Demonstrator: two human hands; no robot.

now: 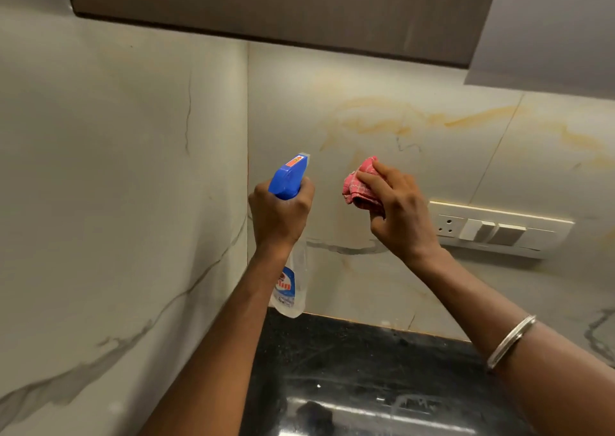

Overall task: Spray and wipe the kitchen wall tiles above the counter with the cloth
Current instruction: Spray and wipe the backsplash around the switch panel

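Bare wall tiles [366, 79] lie open between overhead cabinet [283, 3] and switch plate [499, 228].

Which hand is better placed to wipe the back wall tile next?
Likely the right hand: it grips the pink cloth, held up by the back wall tile. The left hand is full, wrapped round the spray bottle.

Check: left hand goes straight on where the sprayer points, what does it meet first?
Likely the back wall tile, just right of the corner seam. The left hand grips the spray bottle, nozzle leading; nothing shows in between, though depth is unclear.
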